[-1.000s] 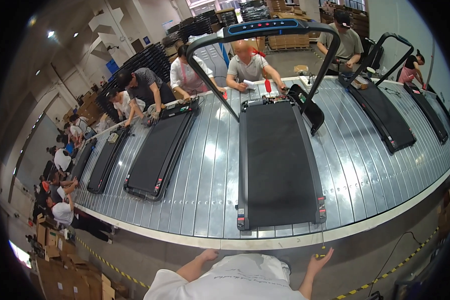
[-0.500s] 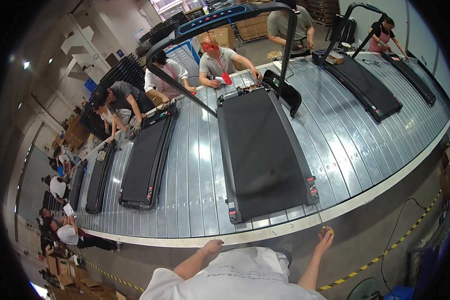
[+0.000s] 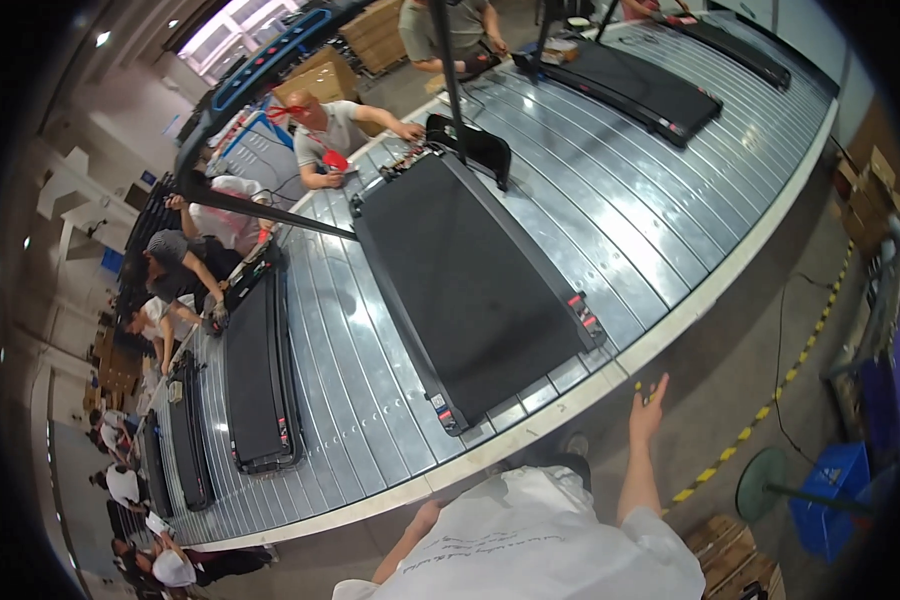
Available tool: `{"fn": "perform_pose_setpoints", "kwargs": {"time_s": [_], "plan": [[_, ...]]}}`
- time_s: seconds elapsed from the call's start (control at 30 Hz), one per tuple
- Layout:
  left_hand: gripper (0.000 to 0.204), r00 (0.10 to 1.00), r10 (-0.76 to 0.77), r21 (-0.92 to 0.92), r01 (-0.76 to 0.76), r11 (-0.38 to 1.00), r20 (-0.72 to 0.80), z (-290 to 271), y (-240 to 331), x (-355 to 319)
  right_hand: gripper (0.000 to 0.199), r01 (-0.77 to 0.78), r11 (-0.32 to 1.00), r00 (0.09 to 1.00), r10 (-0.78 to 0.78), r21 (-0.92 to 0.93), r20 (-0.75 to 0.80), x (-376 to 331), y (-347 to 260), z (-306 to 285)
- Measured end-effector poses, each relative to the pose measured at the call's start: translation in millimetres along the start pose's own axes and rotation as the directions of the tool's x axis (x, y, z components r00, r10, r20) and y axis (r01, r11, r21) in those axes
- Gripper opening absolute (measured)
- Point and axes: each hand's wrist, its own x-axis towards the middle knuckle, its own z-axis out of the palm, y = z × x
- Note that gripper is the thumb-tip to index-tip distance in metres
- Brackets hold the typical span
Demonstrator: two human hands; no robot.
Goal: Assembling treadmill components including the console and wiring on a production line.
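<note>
Looking down in the head view, the black treadmill (image 3: 470,280) lies flat on the slatted metal table (image 3: 670,230), its near end just beside the pale table edge (image 3: 540,420). The right hand (image 3: 647,408) is off that edge, some fingers stretched out, seemingly closed lightly on a small yellow item (image 3: 638,386); the exact grip is too small to make out. The left hand (image 3: 427,515) is near the edge, partly hidden by the white shirt (image 3: 530,540), so I cannot tell whether its fingers are curled or spread. Good handling, I judge, calls for a firmer hold on the item, forearms clear of the edge, and care for the co-worker (image 3: 342,128) reaching toward the treadmill's far end.
</note>
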Motion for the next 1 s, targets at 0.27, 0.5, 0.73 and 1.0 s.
{"fn": "perform_pose_setpoints", "kwargs": {"time_s": [0.27, 0.5, 0.73, 1.0], "plan": [[0.046, 0.986, -0.133, 0.020, 0.136, 0.991, -0.101, -9, 10, -27, 0.015, 0.666, 0.548, 0.715, -0.663, -0.506, 0.223, 37, -32, -18], [0.041, 0.998, -0.055, 0.159, 0.053, 0.986, 0.006, 8, 22, 14, 0.017, -0.496, 0.826, 0.636, 0.135, 0.268, 0.759, 66, 67, 15], [0.038, 0.998, 0.001, 0.224, 0.014, 0.975, -0.066, 4, 97, 26, 0.010, -0.316, 0.903, 0.758, 0.056, 0.291, 0.649, 45, 69, 11], [0.029, 0.983, 0.177, 0.168, -0.181, 0.969, 0.042, 0, 127, 46, 0.016, 0.080, 0.987, 0.848, 0.005, -0.138, 0.530, -57, 112, -15]]}}
